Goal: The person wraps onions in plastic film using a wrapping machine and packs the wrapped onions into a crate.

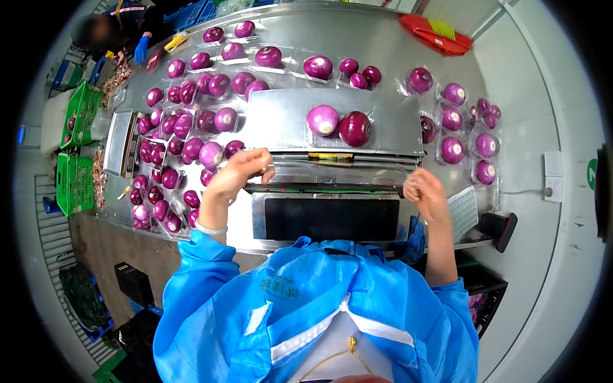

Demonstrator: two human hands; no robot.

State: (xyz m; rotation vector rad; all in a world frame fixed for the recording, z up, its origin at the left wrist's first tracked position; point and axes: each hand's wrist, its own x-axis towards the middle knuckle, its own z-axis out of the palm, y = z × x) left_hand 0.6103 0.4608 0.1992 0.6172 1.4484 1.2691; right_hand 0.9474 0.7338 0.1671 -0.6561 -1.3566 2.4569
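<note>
My left hand (241,173) is closed in a pinch at the left end of a sheet of clear plastic film (338,172). At the film's right end, my right hand (426,194) has its fingers curled shut on the edge. The film stretches between both hands, low over the slot of a wrapping machine (332,217) with a dark front panel. Just beyond it, two red onions (322,120) sit side by side in a clear plastic tray (377,137) on the machine's metal plate (274,115).
Many trayed onions (217,85) cover the steel table's left side; more (452,150) stand at right. A red container (435,35) lies at the far right. Green crates (75,185) stand at left. A co-worker's blue-gloved hand (142,49) shows at far left. A wall (530,115) borders the right.
</note>
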